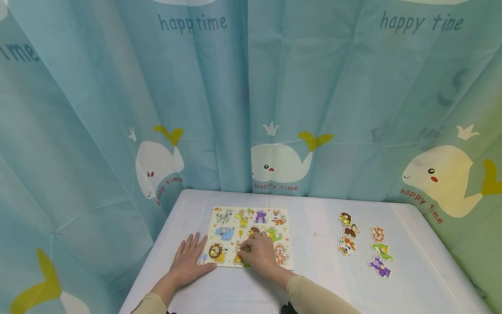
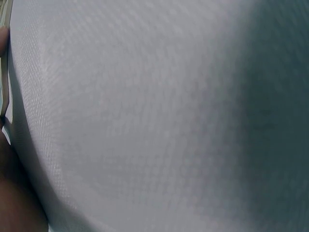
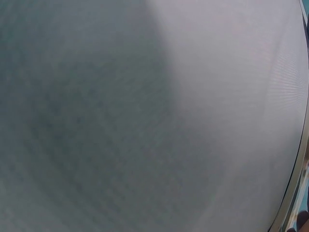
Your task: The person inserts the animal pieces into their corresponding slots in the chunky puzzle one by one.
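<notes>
A light animal puzzle board (image 1: 251,211) lies on the table, with zebra, giraffe, elephant and other animal pictures in rows. My left hand (image 1: 190,261) rests spread beside its left edge, the thumb at the lower left corner. Over the lower middle of the board, my right hand (image 1: 259,253) has its fingers curled and pinches at an orange animal puzzle piece (image 1: 237,259) in the bottom row, right of the lion (image 1: 216,253). That hand covers part of the bottom row and of a brown animal (image 1: 254,230). In the left wrist view the board's edge (image 2: 6,72) shows at far left.
Right of the board, loose animal pieces lie in two columns: a brown-maned one (image 1: 345,218), a brown one (image 1: 351,230), a tiger (image 1: 347,246), an orange one (image 1: 378,234), a green crocodile (image 1: 382,251) and a purple one (image 1: 379,267). A blue whale-print curtain (image 1: 219,87) hangs behind the white table (image 1: 313,279).
</notes>
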Motion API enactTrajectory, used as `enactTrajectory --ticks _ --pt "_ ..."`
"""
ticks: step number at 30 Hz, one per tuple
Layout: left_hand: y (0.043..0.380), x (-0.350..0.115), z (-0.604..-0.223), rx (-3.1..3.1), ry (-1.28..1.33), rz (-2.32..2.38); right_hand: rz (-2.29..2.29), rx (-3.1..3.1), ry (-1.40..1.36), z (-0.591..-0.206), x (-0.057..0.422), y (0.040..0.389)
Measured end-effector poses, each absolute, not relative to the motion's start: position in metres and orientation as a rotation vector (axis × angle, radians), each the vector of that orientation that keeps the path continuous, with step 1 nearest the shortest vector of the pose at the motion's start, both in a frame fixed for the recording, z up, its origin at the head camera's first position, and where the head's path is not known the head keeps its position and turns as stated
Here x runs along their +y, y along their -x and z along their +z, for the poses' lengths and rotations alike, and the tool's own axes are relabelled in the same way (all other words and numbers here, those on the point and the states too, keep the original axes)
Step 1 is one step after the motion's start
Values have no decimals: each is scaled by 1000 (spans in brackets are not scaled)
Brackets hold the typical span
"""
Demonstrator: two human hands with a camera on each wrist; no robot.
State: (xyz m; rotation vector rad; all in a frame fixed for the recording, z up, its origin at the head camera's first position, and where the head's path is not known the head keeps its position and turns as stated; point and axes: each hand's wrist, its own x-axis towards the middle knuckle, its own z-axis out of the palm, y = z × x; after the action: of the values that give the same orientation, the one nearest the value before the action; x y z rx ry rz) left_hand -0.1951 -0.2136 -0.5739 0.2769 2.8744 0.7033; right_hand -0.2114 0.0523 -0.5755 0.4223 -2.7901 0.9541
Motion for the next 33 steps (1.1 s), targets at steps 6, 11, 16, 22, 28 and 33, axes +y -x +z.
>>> enactTrajectory --ticks 6,11,16,22,28,33 --pt "195 -213 -570 2860 -269 677 956 -2784 -426 -576 53 211" --pt "193 -212 -567 2854 -265 692 958 -2783 -429 -576 53 212" --pt "193 -212 -569 2873 -282 723 954 -2780 -431 -576 52 212" --pt "193 -212 -574 2911 -317 763 955 -2782 -425 -577 52 212" --pt "191 -212 -571 2904 -318 775 942 -2775 -417 -578 52 212" --pt "191 -212 -573 2905 -336 804 917 -2777 -416 -578 52 211"
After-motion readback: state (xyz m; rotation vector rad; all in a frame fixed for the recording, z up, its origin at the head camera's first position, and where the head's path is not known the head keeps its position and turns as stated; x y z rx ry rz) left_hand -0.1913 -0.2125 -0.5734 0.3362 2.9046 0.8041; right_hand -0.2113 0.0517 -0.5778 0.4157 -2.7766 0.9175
